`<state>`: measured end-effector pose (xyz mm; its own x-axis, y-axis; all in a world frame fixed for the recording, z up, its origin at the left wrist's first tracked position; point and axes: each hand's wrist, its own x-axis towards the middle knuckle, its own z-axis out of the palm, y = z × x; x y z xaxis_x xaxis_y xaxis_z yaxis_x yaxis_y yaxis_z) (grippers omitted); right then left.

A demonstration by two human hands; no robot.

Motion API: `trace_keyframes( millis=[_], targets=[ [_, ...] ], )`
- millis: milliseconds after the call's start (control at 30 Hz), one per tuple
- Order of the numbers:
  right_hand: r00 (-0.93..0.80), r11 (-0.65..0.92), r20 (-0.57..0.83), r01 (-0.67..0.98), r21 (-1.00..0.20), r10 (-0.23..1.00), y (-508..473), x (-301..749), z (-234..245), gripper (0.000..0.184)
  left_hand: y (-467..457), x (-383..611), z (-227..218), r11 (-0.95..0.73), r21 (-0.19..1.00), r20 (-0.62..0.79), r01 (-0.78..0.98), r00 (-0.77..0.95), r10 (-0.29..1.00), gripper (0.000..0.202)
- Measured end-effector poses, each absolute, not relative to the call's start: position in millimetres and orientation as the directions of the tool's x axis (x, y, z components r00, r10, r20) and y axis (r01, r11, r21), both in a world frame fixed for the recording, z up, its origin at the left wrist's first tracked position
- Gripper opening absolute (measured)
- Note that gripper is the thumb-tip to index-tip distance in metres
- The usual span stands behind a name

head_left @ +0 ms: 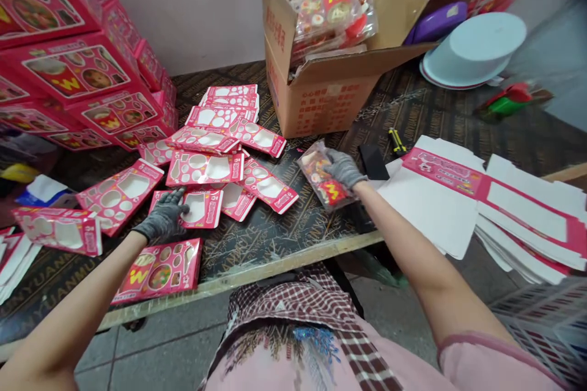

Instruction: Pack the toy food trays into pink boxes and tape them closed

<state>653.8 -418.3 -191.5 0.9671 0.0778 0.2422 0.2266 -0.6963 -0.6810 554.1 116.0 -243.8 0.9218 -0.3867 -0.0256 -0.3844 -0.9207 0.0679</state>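
Packet (321, 180), one: occupying the space in front of the carton (321, 107); whether it is touching the table (270, 235) cannot be told.

Table: extending under and around the carton.

Stack (76, 67), pink boxes: rising left of the carton, apparently standing aside so as not to crowd the hands.

Carton: standing open, brimming with more packets (328, 12); its flaps are spreading, probably leaving the contents within reach.

Sheets (422, 208): lying right of the carton and nearer the person, overlapping, presumably staying flat to save room.

Basin (486, 43): sitting right of the carton.

Loose boxes (204, 165): heaping left of the carton, showing white through their windows, perhaps overlapping for easy picking.

Filled box (183, 269): lying leftward and in front of the carton, near the table's edge.

Left hand (165, 218), gloved: bending over one loose box left of the carton, perhaps steadying it; whether it is gripping or merely resting cannot be told.

Right hand (343, 168), gloved: grasping the packet by its right side, probably preventing slipping.

Black slab (373, 162): lying in front of the carton, rightward.

Cutter (397, 142): lying right of the carton.
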Motion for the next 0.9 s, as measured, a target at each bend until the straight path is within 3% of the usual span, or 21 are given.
trace_keyframes(
  millis=[167, 333, 500, 567, 700, 800, 900],
  targets=[
    [0.938, -0.583, 0.336, 0.320, -0.747, 0.085, -444, 586, -158, 0.058, 106, 556, -228, -0.932, 0.121, -0.068, -0.342, 0.934, -0.351, 0.041],
    [0.969, -0.434, 0.189, 0.240, -0.869, 0.158, -425, 529, -160, 0.063, 45, 530, -218, -0.820, 0.324, 0.140, -0.471, 0.882, -0.451, 0.040],
    [0.991, -0.381, -0.002, 0.049, -0.923, 0.133, -398, 517, -197, 0.061, -43, 497, -253, -0.618, 0.507, 0.300, -0.601, 0.795, -0.527, 0.046],
    [0.980, -0.345, -0.072, -0.003, -0.939, 0.187, -396, 519, -211, 0.061, -65, 495, -273, -0.590, 0.548, 0.320, -0.593, 0.800, -0.507, 0.060],
    [0.947, -0.277, -0.071, 0.019, -0.961, 0.313, -400, 522, -227, 0.066, -83, 507, -294, -0.643, 0.537, 0.232, -0.546, 0.829, -0.509, 0.133],
    [0.940, -0.244, -0.033, 0.054, -0.968, 0.340, -404, 521, -225, 0.065, -83, 511, -291, -0.674, 0.475, 0.185, -0.565, 0.814, -0.551, 0.140],
    [0.963, -0.202, 0.024, 0.081, -0.976, 0.267, -408, 518, -215, 0.065, -80, 507, -284, -0.710, 0.419, 0.261, -0.566, 0.824, -0.502, 0.135]
  ],
)
